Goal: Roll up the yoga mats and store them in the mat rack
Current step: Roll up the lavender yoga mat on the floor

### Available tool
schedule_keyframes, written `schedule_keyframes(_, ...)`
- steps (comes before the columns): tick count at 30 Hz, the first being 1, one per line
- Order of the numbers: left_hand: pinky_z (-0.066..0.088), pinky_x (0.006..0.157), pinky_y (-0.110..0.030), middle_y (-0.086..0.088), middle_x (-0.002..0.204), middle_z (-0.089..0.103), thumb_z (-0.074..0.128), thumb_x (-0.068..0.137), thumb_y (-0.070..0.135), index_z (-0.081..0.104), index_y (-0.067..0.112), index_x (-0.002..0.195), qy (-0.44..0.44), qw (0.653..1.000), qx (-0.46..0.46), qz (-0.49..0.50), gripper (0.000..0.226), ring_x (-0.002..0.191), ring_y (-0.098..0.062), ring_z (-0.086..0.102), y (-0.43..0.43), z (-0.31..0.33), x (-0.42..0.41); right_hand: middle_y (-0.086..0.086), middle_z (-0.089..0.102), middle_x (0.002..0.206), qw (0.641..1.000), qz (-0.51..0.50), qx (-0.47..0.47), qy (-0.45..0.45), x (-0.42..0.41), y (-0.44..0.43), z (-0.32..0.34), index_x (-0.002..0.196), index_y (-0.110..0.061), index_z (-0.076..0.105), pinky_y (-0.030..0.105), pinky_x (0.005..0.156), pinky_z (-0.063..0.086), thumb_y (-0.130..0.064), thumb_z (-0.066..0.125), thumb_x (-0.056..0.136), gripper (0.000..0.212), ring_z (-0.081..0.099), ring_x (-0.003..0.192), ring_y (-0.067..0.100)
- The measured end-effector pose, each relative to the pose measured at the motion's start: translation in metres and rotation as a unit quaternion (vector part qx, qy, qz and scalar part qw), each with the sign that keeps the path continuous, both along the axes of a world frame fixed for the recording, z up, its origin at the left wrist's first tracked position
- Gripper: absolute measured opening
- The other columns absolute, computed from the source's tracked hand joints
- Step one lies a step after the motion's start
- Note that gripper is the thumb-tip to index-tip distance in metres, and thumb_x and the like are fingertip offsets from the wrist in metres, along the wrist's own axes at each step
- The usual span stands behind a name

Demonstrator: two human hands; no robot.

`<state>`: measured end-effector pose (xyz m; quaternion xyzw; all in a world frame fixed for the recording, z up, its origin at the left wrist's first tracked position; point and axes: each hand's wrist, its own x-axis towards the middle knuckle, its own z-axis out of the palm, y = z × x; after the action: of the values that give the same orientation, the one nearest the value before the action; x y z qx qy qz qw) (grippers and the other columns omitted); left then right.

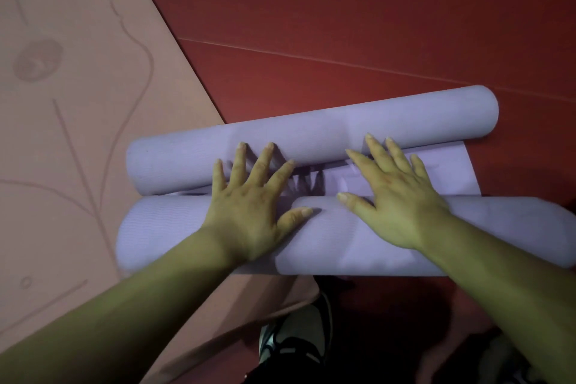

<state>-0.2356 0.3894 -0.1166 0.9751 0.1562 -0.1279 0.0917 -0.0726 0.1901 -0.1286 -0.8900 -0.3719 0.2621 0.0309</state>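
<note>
A lilac yoga mat (311, 131) lies on the red floor, rolled from both ends into two parallel rolls with a short flat strip between them. The near roll (343, 246) is thicker than the far one. My left hand (252, 206) rests flat on the near roll, its spread fingers reaching over the gap to touch the far roll. To the right, my right hand (392, 199) presses flat on the near roll, fingers straight and stretched to the far roll. A pink yoga mat (71, 103) with a line pattern lies unrolled at the left. No rack is in view.
The red floor (358, 15) stretches beyond the mats, with a seam running across it. The lilac rolls' left ends overlap the pink mat's edge. A shoe (296, 337) stands just below the near roll, and another shows at the bottom right.
</note>
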Motion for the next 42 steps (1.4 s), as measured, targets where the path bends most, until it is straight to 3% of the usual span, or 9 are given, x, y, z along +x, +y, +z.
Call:
schedule_keyframes(4,0.021,0.115,-0.071,-0.008,0.168,0.021,0.009,0.089,0.087,0.032,0.035,0.158,0.021,1.000,0.015,-0.002,0.089,0.154,-0.041,0.017,-0.012,0.001,-0.008,-0.013,-0.020,0.167,1.000,-0.006,0.005,0.009,0.014,0.010,-0.003,0.159,-0.043,0.002,0.053,0.125,0.001,-0.085,0.005,0.073,0.096,-0.018,0.155,0.017)
schedule_keyframes(8,0.009,0.121,-0.064,-0.003,0.171,-0.006,-0.001,0.078,0.092,0.003,0.042,0.161,0.054,0.998,0.006,0.025,0.096,0.157,-0.032,-0.006,-0.004,0.001,0.002,-0.014,-0.017,0.168,1.000,-0.010,0.013,-0.015,0.018,0.012,-0.004,0.159,-0.043,0.004,0.050,0.125,0.000,-0.083,0.004,0.075,0.093,-0.015,0.155,0.017)
schedule_keyframes(12,0.004,0.123,-0.062,-0.004,0.171,-0.012,0.000,0.075,0.094,-0.006,0.044,0.159,0.071,0.997,-0.009,0.034,0.098,0.156,-0.032,-0.013,0.002,-0.001,0.011,-0.012,-0.010,0.169,0.999,-0.030,0.023,-0.031,0.015,0.016,0.002,0.160,-0.042,0.009,0.049,0.126,0.002,-0.083,0.005,0.074,0.095,-0.008,0.156,0.014)
schedule_keyframes(19,0.001,0.123,-0.063,-0.007,0.170,-0.017,0.005,0.076,0.095,-0.012,0.045,0.158,0.067,0.996,-0.039,0.051,0.098,0.155,-0.032,-0.017,0.016,-0.004,0.026,0.004,0.031,0.164,0.996,-0.003,0.047,-0.080,-0.015,0.002,0.004,0.152,-0.032,0.043,0.062,0.117,0.024,-0.074,0.023,0.087,0.081,0.032,0.150,0.029)
schedule_keyframes(21,0.000,0.122,-0.063,-0.007,0.169,-0.018,0.004,0.074,0.096,-0.011,0.045,0.158,0.073,0.995,-0.041,0.052,0.100,0.155,-0.033,-0.018,0.017,-0.003,0.028,0.005,0.036,0.162,0.995,-0.003,0.039,-0.089,-0.017,0.003,0.003,0.150,-0.030,0.047,0.062,0.116,0.027,-0.073,0.024,0.089,0.078,0.036,0.148,0.029)
schedule_keyframes(29,-0.002,0.122,-0.063,-0.009,0.170,-0.016,0.001,0.073,0.094,-0.006,0.045,0.159,0.052,0.996,-0.036,0.066,0.100,0.155,-0.035,-0.018,0.021,0.001,0.039,-0.008,0.003,0.170,0.998,-0.024,0.000,-0.053,0.001,0.015,0.006,0.160,-0.041,0.012,0.048,0.125,0.009,-0.080,0.000,0.078,0.091,0.003,0.157,0.017)
schedule_keyframes(34,0.004,0.120,-0.066,-0.007,0.171,-0.008,0.003,0.078,0.090,0.001,0.042,0.160,0.029,0.998,-0.014,0.061,0.095,0.156,-0.034,-0.009,0.020,0.002,0.034,-0.006,0.003,0.170,0.999,-0.026,-0.006,-0.046,0.005,0.018,0.006,0.160,-0.040,0.009,0.047,0.126,0.009,-0.080,0.001,0.078,0.091,0.001,0.157,0.018)
schedule_keyframes(39,0.015,0.117,-0.069,-0.007,0.171,0.012,0.009,0.087,0.084,0.023,0.035,0.160,-0.004,0.997,0.024,0.067,0.089,0.156,-0.036,0.009,0.009,-0.002,0.014,-0.006,0.000,0.171,0.999,-0.032,-0.014,-0.031,0.009,0.022,0.009,0.160,-0.041,0.007,0.046,0.126,0.006,-0.080,0.008,0.084,0.086,-0.002,0.157,0.017)
schedule_keyframes(42,0.011,0.119,-0.066,-0.005,0.171,0.006,0.007,0.086,0.086,0.016,0.039,0.161,0.017,0.997,0.018,0.078,0.089,0.157,-0.033,0.004,0.010,-0.003,0.016,-0.007,-0.002,0.170,0.999,-0.030,-0.020,-0.031,0.008,0.023,0.010,0.160,-0.041,0.007,0.046,0.126,0.006,-0.078,0.013,0.088,0.081,-0.003,0.156,0.016)
